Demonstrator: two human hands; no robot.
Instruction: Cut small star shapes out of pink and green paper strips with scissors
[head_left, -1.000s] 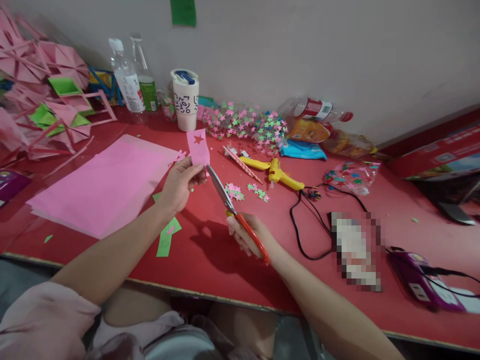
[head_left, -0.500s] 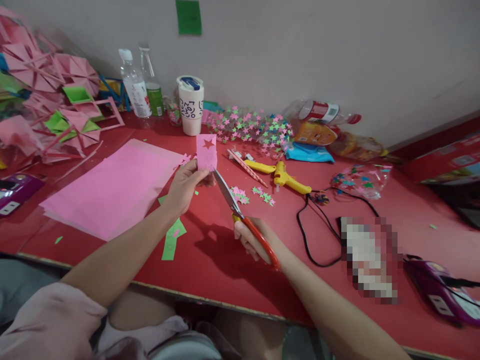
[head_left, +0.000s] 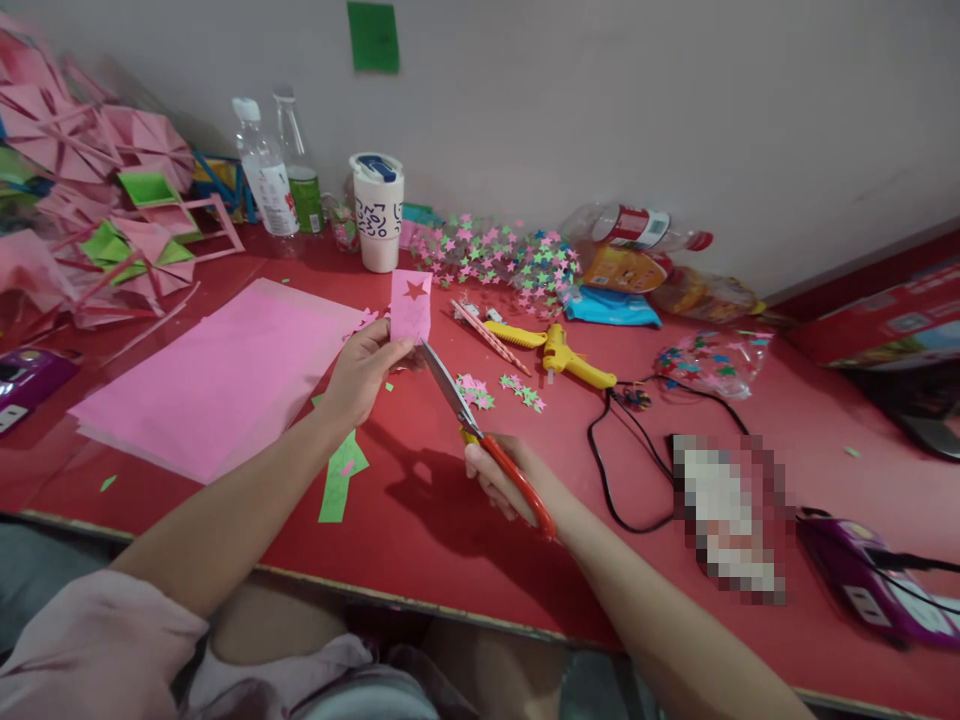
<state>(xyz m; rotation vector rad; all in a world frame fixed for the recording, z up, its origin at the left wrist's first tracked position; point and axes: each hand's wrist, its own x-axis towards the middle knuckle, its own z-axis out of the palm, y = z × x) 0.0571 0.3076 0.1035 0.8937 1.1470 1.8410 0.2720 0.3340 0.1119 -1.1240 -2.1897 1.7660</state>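
Between the thumb and fingers of my left hand [head_left: 367, 375] a small piece of pink paper [head_left: 409, 318] stands upright, with a star-shaped hole near its top. My right hand [head_left: 499, 475] grips scissors [head_left: 517, 485] with red handles. Their blades point up and left, the tips at the lower right edge of the pink piece; whether they touch the paper I cannot tell. Small cut-out stars [head_left: 523, 392], pink and green, lie just beyond the scissors. Green paper scraps [head_left: 337, 490] rest below my left wrist.
Large pink sheets [head_left: 214, 380] lie at left. A glue gun [head_left: 574, 360], a yellow cutter [head_left: 516, 333] and a striped pen [head_left: 491, 338] lie beyond my hands. A tumbler [head_left: 377, 215] and bottles [head_left: 266, 180] stand by the wall. A black cord [head_left: 600, 480] loops at right.
The whole view has shifted slightly, so things sit a little further left. My hands, the pink piece and the scissors keep almost the same positions relative to each other.
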